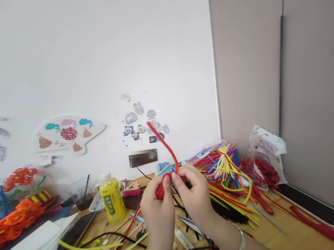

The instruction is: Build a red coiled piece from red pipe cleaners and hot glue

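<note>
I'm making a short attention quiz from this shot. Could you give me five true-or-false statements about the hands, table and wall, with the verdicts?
1. The left hand and right hand both grip the red pipe cleaner. True.
2. The yellow bottle stands uncapped. False: its white cap is on.
3. A bracelet circles the right wrist. True.
4. In the picture, the plastic cup stands to the right of the bottle. False: it is to the left.
5. The fan-shaped board on the wall bears a red symbol. True.
</note>
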Tool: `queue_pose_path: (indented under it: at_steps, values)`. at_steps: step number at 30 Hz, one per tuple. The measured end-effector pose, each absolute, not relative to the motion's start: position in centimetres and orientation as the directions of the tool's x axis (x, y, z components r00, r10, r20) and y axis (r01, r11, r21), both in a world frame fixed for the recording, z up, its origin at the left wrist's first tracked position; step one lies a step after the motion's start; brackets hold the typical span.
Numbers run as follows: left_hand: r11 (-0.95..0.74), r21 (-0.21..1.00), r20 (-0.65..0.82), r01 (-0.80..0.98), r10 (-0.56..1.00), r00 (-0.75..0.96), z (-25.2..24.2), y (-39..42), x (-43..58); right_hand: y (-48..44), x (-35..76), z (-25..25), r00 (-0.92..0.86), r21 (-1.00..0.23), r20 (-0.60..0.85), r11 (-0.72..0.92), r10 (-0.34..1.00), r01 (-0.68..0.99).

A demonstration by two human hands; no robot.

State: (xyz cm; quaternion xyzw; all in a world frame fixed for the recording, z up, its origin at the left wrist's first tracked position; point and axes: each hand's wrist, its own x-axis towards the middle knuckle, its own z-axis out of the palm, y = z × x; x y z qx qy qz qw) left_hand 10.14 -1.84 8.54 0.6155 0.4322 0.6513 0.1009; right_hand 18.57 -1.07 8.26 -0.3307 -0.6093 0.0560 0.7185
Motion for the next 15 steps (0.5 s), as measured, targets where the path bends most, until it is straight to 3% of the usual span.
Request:
queue_pose_path:
  at_steps: [3, 8, 15]
  values:
    - [-0.625, 0.528, 0.803, 0.574, 0.588, -0.099, 9.2, -2.0, 9.2, -1.1, 19.4, 8.9, 0.156, -0.455, 0.889, 0.793, 0.431, 0.404]
    - [-0.666, 0.342, 0.804, 0.663, 0.572, 0.16, 9.9, -1.5, 7.9, -1.4, 21.5, 10.4, -0.109, -0.395, 0.857, 0.777, 0.504, 0.49]
    - [-0.691, 0.146, 0.735, 0.708, 0.555, 0.39, 10.2, -1.3, 7.7, -2.8, 22.1, 10.6, -0.301, -0.124, 0.723, 0.546, 0.621, 0.828]
